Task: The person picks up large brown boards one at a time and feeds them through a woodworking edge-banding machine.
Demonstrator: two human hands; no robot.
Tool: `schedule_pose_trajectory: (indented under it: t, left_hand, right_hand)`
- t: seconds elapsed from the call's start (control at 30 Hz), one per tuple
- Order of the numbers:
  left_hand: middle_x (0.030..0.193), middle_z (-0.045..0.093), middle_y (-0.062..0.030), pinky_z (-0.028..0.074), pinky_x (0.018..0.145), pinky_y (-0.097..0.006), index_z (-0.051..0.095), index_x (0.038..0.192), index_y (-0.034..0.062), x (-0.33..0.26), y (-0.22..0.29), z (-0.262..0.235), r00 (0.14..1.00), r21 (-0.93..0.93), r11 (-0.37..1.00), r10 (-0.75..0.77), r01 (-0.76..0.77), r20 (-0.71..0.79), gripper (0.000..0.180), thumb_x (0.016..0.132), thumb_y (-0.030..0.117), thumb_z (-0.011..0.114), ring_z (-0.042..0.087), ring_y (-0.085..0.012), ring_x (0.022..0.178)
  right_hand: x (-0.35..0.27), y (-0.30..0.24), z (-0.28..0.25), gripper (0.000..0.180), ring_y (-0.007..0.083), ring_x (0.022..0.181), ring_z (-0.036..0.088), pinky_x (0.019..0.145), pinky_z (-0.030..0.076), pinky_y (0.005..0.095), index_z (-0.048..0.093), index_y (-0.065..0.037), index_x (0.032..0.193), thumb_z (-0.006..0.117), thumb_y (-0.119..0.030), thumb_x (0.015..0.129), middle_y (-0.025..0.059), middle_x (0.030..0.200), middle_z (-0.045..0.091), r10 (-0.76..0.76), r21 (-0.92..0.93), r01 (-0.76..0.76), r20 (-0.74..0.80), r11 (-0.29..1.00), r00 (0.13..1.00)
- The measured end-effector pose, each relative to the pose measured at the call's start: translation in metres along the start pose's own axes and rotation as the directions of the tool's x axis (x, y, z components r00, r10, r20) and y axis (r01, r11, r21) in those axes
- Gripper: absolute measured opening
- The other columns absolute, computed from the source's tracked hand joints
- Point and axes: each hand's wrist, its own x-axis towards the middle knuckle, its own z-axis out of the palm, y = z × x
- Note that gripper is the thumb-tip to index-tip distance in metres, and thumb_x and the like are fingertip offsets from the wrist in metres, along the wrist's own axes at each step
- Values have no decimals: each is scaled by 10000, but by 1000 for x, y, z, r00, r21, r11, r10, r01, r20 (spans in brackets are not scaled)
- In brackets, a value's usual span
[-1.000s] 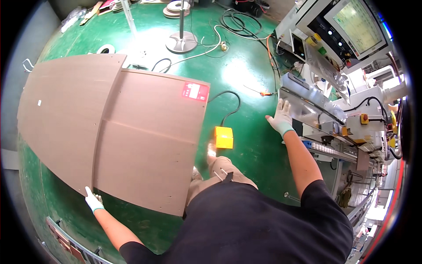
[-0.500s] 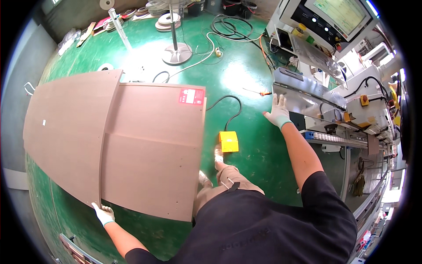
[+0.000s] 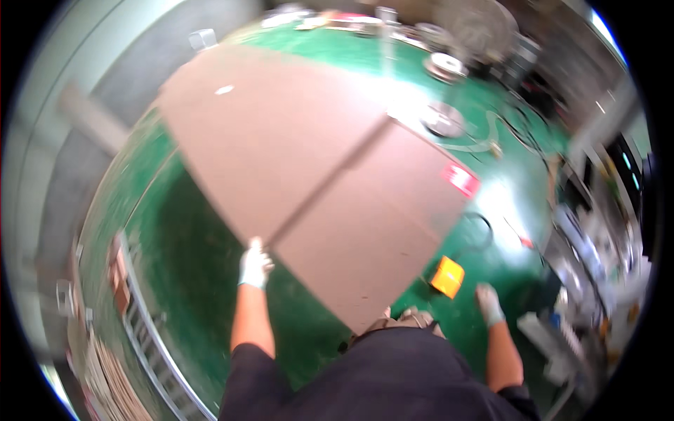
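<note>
A large brown board [image 3: 281, 126] lies partly over a second brown board [image 3: 365, 245] of the same kind, in front of me and to my left. My left hand [image 3: 255, 265], in a pale glove, is closed at the near corner of the upper board, where the two overlap. At the lower board's far right corner is a red and white label [image 3: 460, 180]. My right hand [image 3: 489, 303], also gloved, hangs over the green floor to the right of a yellow box [image 3: 447, 277], apart from the boards. Motion blurs its fingers.
A blurred machine [image 3: 583, 252] stands at the right, with black cables [image 3: 523, 130] on the floor beyond. A stand fan's round base [image 3: 444, 119] and stacked reels [image 3: 445, 67] are at the far side. A metal rack [image 3: 144, 319] is at the lower left, near a grey wall.
The view has swung left, so the boards appear turned and farther right. My right hand has come away from the machine's metal edge. My left hand stays at the upper board's corner.
</note>
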Motion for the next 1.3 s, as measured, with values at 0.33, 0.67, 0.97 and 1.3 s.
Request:
schedule_pose_trajectory:
  t: [0.33, 0.67, 0.97, 1.3]
  left_hand:
    - [607, 525, -8, 517, 536, -317, 645, 1140, -82, -174, -108, -29, 992, 260, 962, -101, 79, 71, 641, 1032, 549, 622, 543, -137, 516]
    - [934, 691, -23, 489, 854, -327, 674, 1138, 67, -260, -150, -48, 819, 337, 940, -238, 59, 521, 459, 1036, 513, 634, 623, -128, 907]
    - [1178, 693, -56, 487, 999, -379, 724, 1115, 48, -148, -68, -81, 983, 162, 987, -19, -12, 184, 276, 965, 280, 739, 605, -177, 1031]
    - [1418, 588, -134, 510, 1066, -486, 502, 1414, 2, -66, -10, -59, 983, -139, 988, 89, -67, 159, 511, 1095, 398, 554, 597, -300, 1255]
  right_hand:
    - [-45, -251, -6, 323, 166, 992, 669, 890, 544, 323, 702, -3, 1228, 630, -257, 1042, 58, 1101, 734, -68, 781, -337, 434, 525, 899]
    - [-56, -445, -72, 509, 228, 973, 720, 857, 570, 344, 656, -60, 1145, 682, -543, 985, 95, 1107, 736, -247, 904, -423, 395, -69, 885]
    - [-40, -488, -46, 302, 179, 866, 616, 828, 517, 375, 655, -113, 1046, 597, -408, 1065, 19, 967, 647, -228, 845, -492, 446, -212, 865]
    - [-15, -574, -123, 476, 185, 1053, 634, 958, 518, 362, 693, -7, 1216, 630, -447, 1047, 65, 1136, 708, -15, 795, -429, 468, -430, 883]
